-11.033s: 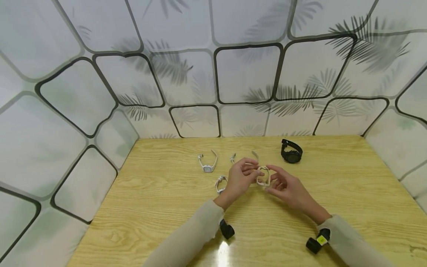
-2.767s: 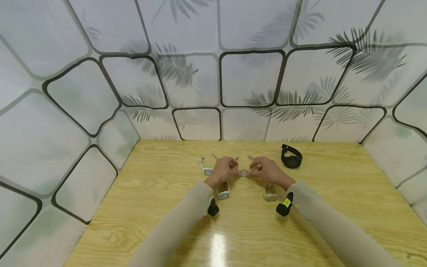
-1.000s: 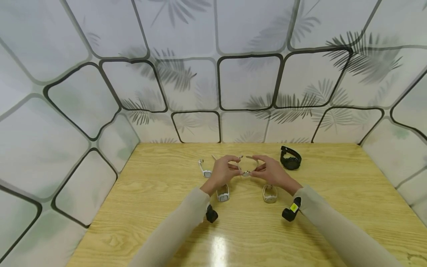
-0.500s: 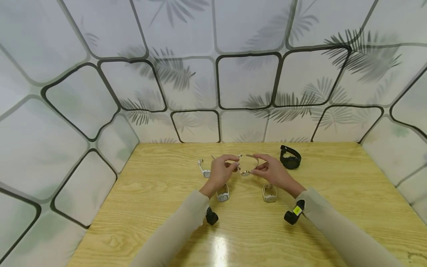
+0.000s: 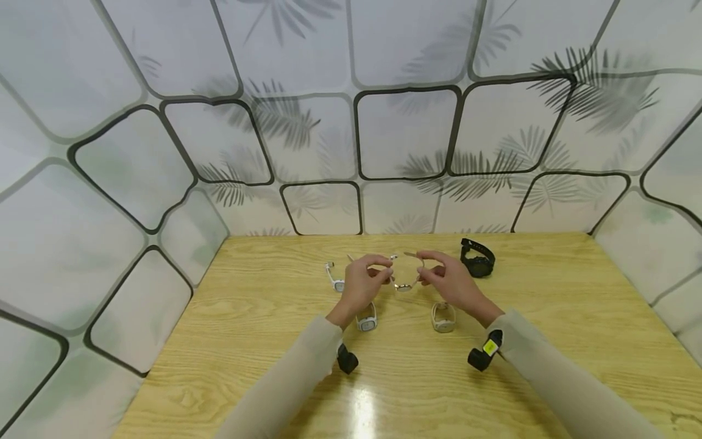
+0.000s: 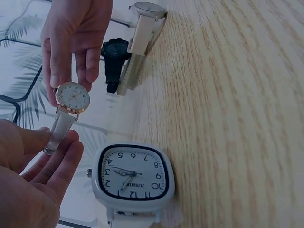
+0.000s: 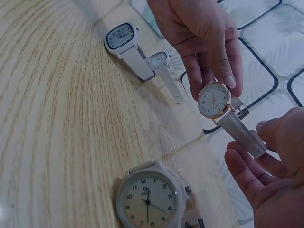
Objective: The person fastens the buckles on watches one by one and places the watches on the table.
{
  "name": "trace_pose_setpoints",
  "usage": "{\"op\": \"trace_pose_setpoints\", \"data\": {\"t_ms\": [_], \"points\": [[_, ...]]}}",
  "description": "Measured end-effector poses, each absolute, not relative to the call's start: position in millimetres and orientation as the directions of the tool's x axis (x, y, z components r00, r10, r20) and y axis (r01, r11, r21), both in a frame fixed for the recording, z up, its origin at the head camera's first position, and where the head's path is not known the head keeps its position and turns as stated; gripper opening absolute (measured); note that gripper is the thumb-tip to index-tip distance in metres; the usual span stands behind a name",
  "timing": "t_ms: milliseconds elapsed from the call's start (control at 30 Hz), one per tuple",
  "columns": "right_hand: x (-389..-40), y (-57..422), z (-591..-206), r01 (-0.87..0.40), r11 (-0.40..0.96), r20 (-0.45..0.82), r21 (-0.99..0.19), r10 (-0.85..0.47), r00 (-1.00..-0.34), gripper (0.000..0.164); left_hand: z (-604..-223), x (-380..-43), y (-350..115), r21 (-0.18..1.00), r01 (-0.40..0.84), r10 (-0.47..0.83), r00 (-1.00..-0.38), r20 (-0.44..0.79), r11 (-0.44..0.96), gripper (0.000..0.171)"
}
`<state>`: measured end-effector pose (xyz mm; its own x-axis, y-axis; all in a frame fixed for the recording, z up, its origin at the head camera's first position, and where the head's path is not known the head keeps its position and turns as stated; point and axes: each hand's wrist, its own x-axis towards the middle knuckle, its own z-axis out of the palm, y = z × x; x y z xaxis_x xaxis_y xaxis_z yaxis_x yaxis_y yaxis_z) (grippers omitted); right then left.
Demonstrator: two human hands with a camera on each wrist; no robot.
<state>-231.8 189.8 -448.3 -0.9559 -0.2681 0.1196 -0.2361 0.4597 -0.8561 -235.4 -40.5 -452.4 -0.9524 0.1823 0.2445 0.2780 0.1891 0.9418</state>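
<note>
Between both hands is a wristwatch with a rose-gold case (image 6: 73, 97) and a pale strap (image 7: 242, 135), the dial facing the person. My left hand (image 5: 362, 283) pinches one half of the strap, as the left wrist view shows, with thumb and fingers. My right hand (image 5: 454, 282) pinches the other half, near the case side. The strap is unbuckled and its halves curve away behind the case. A white square-cased watch (image 6: 133, 173) stands buckled in front of the left hand. In front of the right hand stands a cream round watch (image 7: 151, 199), also looped.
Behind the left hand, a white watch (image 5: 339, 285) lies with its strap spread, partly hidden by that hand. A black watch (image 5: 479, 266) stands at the back right of the wooden table (image 5: 263, 360). Patterned fabric walls (image 5: 408, 134) rise beyond the table's back and sides.
Eleven seconds ago both hands held the cream watch, which now stands at the front right. They hold the rose-gold watch instead; lately the right fingers slid from its case onto the strap.
</note>
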Motion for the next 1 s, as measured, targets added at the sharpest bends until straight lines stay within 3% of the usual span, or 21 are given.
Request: {"op": "trace_pose_setpoints", "data": {"t_ms": [333, 633, 1000], "points": [[-233.5, 187.7, -448.4, -0.286, 0.347, 0.197, -0.893, -0.271, -0.942, 0.042, -451.6, -233.1, -42.7, 0.946, 0.281, 0.201, -0.948, 0.247, 0.161, 0.017], [-229.8, 185.5, -445.3, -0.314, 0.346, 0.229, -0.884, -0.266, -0.936, 0.034, -447.5, -229.5, -43.0, 0.956, 0.255, 0.197, -0.954, 0.225, 0.143, 0.023], [-229.3, 185.5, -447.5, -0.339, 0.312, 0.252, -0.887, -0.289, -0.924, 0.026, -446.4, -229.6, -41.9, 0.965, 0.233, 0.188, -0.96, 0.207, 0.124, 0.018]]}}
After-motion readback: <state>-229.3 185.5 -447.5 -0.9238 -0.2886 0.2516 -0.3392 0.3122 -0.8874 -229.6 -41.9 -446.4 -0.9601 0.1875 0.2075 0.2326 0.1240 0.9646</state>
